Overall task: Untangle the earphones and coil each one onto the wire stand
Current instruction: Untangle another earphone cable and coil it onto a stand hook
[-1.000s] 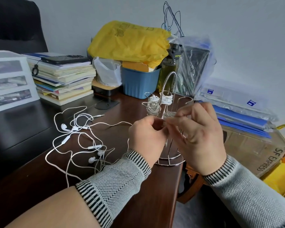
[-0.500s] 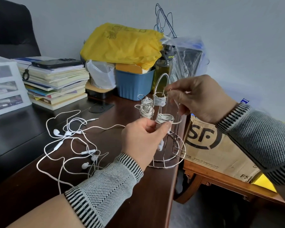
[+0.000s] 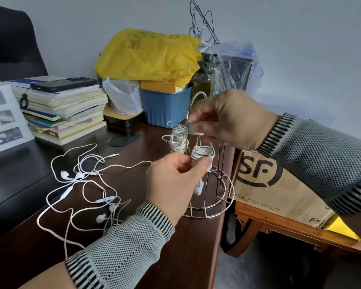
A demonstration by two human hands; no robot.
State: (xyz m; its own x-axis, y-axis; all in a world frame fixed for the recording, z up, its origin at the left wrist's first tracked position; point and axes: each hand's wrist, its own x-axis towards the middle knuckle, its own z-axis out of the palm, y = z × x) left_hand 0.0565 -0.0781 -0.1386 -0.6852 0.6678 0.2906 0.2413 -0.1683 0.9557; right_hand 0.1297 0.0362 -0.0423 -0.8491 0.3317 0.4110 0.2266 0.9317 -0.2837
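A chrome wire stand sits at the right edge of the dark wooden desk. Two of its far arms carry coiled white earphones. On a nearer arm is another white coil, which my left hand pinches from below at thumb and forefinger. My right hand is higher, at the stand's upper hooks, fingers curled and pinching the thin white cord that runs down to that coil. A tangle of loose white earphones lies on the desk to the left.
A stack of books with a phone on top, a blue bin, a yellow bag and a green bottle line the back. A white drawer unit is far left. A cardboard box sits on a low table right of the desk.
My right hand rose from beside my left hand to the top of the stand and has now come slightly lower over the coil. My left hand stays on the coil.
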